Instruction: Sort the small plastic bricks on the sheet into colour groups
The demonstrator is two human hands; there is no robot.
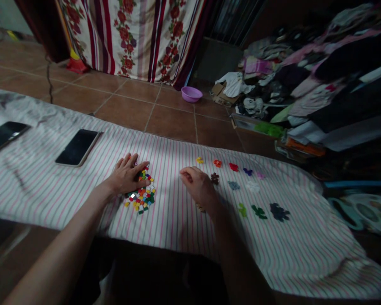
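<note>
My left hand [127,174] lies spread over the upper left part of a mixed pile of small coloured pieces [146,195]. To the right, my right hand [195,182] is closed above the striped cloth, its fingers pressed together; whatever they hold is too small to make out. Small single-colour groups lie beyond and beside it: yellow [200,160], orange [217,163], red [233,167], dark blue [248,171], pink [260,175], brown [214,178], grey [233,185], white [253,187], light green [242,209], dark green [259,212] and black [279,212]. Beige pieces are partly hidden by my right wrist.
Two phones, one pale-edged [78,147] and one dark [4,136], lie at the left of the striped cloth [168,212]. A purple basin [191,94] stands on the tiled floor. Heaped clothes [314,80] are at the back right, near a floral curtain [139,38].
</note>
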